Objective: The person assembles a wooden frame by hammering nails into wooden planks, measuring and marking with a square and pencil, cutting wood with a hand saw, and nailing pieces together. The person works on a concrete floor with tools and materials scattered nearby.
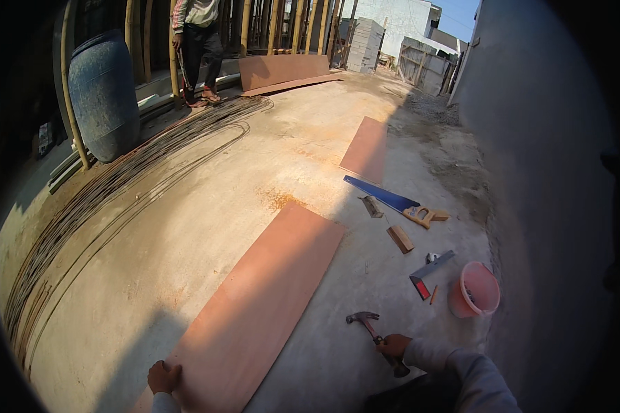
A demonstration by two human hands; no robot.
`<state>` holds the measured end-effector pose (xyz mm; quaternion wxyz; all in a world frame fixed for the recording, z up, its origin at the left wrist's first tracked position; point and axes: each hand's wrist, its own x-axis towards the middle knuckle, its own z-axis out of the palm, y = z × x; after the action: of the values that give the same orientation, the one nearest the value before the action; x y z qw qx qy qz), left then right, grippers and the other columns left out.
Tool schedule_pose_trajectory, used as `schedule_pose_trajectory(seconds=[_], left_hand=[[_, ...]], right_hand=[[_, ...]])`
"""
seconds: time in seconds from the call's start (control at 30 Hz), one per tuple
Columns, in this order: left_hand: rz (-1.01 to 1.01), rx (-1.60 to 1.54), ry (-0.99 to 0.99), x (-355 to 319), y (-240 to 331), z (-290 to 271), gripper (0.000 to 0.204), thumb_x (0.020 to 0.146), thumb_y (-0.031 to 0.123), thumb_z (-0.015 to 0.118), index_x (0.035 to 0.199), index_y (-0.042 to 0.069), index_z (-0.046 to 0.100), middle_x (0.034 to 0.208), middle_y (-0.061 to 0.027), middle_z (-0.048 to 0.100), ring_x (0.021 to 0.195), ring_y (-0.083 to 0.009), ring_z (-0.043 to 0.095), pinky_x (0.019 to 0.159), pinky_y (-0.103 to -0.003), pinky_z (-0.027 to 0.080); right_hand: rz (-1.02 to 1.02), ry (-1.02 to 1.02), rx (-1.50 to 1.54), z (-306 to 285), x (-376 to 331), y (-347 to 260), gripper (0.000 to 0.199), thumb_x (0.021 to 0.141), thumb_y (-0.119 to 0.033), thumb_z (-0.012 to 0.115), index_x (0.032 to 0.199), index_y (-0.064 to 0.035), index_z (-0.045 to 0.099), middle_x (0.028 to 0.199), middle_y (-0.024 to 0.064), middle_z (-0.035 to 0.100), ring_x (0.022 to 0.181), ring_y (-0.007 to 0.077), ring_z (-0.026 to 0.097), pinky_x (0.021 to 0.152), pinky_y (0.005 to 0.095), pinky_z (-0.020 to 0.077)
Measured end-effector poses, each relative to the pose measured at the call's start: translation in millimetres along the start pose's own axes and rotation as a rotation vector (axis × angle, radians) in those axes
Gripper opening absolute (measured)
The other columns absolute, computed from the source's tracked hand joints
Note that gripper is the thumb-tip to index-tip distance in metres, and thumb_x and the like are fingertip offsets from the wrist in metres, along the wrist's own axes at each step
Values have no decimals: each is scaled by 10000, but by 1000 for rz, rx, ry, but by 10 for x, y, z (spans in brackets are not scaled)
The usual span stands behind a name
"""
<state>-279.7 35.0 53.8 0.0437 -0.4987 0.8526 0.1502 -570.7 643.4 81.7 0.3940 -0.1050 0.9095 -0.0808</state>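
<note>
A long reddish-brown plywood board (262, 289) lies flat on the concrete, running away from me. My left hand (164, 377) is closed at its near left edge, thumb on the top face and the fingers partly hidden. To the right of the board, my right hand (394, 345) is wrapped around the handle of a claw hammer (364, 318), its head pointing up and left. Beyond the hammer lie a try square (430, 274) with a red and black stock, a pencil (433, 294) and a pink bucket (477, 289) with small contents I cannot make out.
A blue-bladed handsaw (386, 195), two short wood blocks (399, 239) and a smaller plywood piece (365, 148) lie farther off. Long steel rods (110, 186) stretch along the left, near a blue barrel (103, 96). Another person (201, 41) stands behind them. A grey wall (537, 172) borders the right.
</note>
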Motion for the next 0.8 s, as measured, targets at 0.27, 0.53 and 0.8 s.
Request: schedule_pose_trajectory(seconds=[0.27, 0.53, 0.8], left_hand=[[33, 60, 165, -159, 89, -133, 598, 667, 437, 734, 1055, -15, 687, 1044, -231, 700, 986, -396, 667, 875, -490, 533], [143, 62, 295, -512, 100, -359, 558, 711, 343, 760, 1126, -17, 661, 1097, -220, 688, 1023, -396, 647, 901, -477, 512], [248, 58, 385, -939, 128, -571, 542, 713, 237, 787, 1171, -8, 632, 1119, -210, 681, 1014, -394, 634, 921, -475, 485]], right_hand=[[-26, -30, -433, -27, 99, -181, 489, 886, -451, 588, 1229, -108, 646, 1073, 197, 710, 1005, 403, 684, 888, 494, 540], [-117, 70, -377, -170, 93, -559, 305, 926, -236, 542, 1134, -45, 656, 1047, 171, 721, 985, 387, 699, 840, 479, 562], [136, 158, -192, -81, 72, -423, 491, 905, -294, 586, 1327, -54, 506, 1341, 228, 550, 1170, 405, 611, 998, 480, 491]])
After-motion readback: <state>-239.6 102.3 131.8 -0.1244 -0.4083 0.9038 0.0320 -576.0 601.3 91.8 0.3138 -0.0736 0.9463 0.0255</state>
